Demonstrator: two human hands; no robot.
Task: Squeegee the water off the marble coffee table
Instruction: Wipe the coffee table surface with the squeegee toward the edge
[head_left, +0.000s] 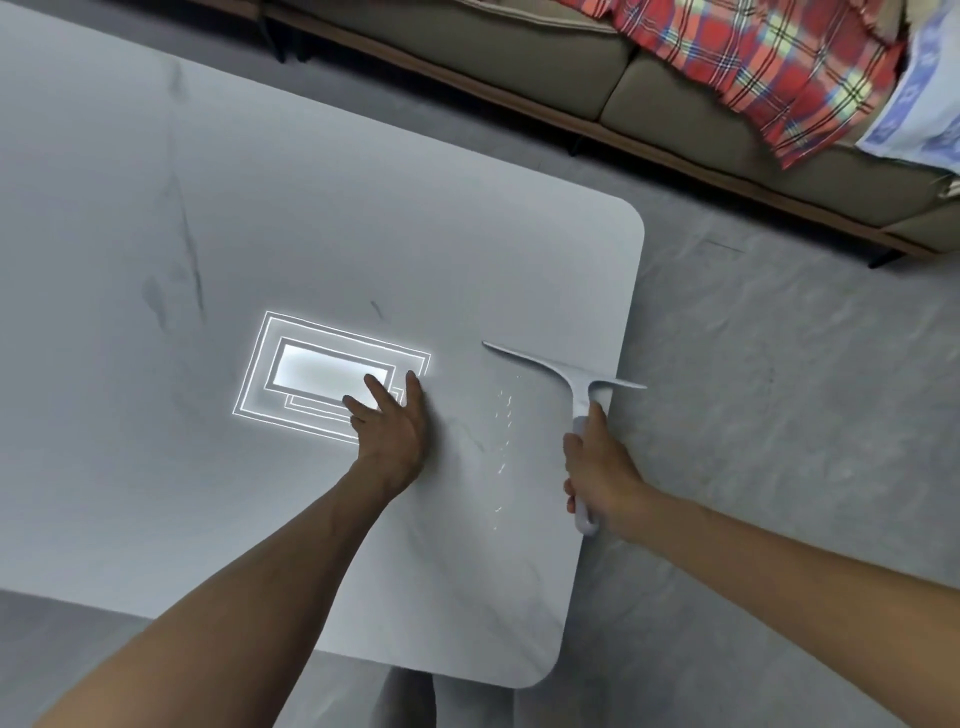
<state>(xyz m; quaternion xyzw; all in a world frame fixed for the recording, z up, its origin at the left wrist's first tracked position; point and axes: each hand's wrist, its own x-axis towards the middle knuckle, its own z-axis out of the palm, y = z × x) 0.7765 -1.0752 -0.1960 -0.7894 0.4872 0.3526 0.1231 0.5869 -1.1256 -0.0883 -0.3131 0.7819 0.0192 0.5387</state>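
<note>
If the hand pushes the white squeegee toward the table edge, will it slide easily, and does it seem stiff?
The squeegee probably slides easily: the marble table looks glossy, with water droplets nearby. Its thin handle in the right hand suggests light, stiff plastic. The blade edge may flex slightly.

The left hand (389, 426) lies flat on the bench (156, 467), left of a trail of water droplets (503, 431). Right of the droplets, the right hand (597, 473) grips the squeegee (576, 387) near the bench's right edge, its blade on the surface beyond the hand. A sofa (675, 98) stands behind the bench, with a blanket (753, 67) on it.
</note>
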